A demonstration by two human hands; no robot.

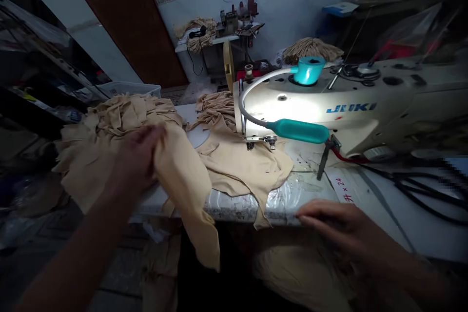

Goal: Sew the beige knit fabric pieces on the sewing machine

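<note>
My left hand (137,156) is closed round a tan fabric piece (190,190) that hangs over the table's front edge. It sits at the right side of a heap of tan fabric pieces (106,131). My right hand (336,226) lies flat, fingers stretched out, on the front edge of the sewing table (241,207), holding nothing. Another tan fabric piece (241,163) lies under the needle of a white sewing machine (351,112), which carries a teal lamp (300,130).
More tan fabric (214,107) is piled behind the machine's head. Black cables (420,187) run over the table at right. A second work table (215,36) with clutter stands by the far wall, a plastic crate (127,89) at left. Fabric (292,268) also lies below the table.
</note>
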